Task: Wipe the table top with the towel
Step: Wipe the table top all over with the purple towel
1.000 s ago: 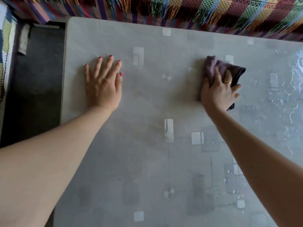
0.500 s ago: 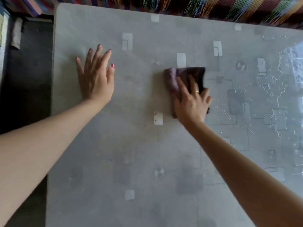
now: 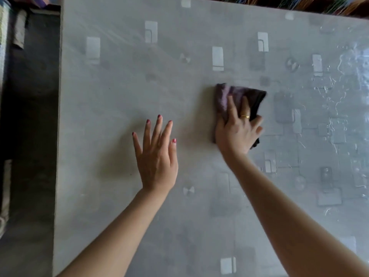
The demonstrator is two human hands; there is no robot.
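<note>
Presently, towel [image 3: 237,96]: small, dark purple-brown cloth, bunched and folded into a rough wad; lighter mauve fold along its left side, near-black fold on the right. Nap looks soft, like terry; detail slightly blurred. It lies flat on the table top [image 3: 119,96], right of centre in view and towards the far half.

Right hand [image 3: 236,134] sits on the towel's near part, palm down. Its fingers [image 3: 231,108] are curled over the cloth and bunch it under the palm; a gold ring shows on one finger. The far portion of the towel sticks out beyond the fingertips, and a dark corner pokes out below the hand at its right edge. Thumb position not visible; cannot tell how it lies.

Left hand [image 3: 157,154] lies palm down on the bare table surface, just left of the right hand, apart from the towel. Fingers straight and slightly spread, holding nothing; nails painted dark red.

Table top: pale grey covering printed with lighter and darker rectangles and small round motifs. Left part looks matte. Right part is glossy, with bright streaks and beads that look like water. Left edge straight. Dark floor [image 3: 30,116] lies to its left. Multicoloured woven fabric [image 3: 329,5] with fringe runs along the far edge.
</note>
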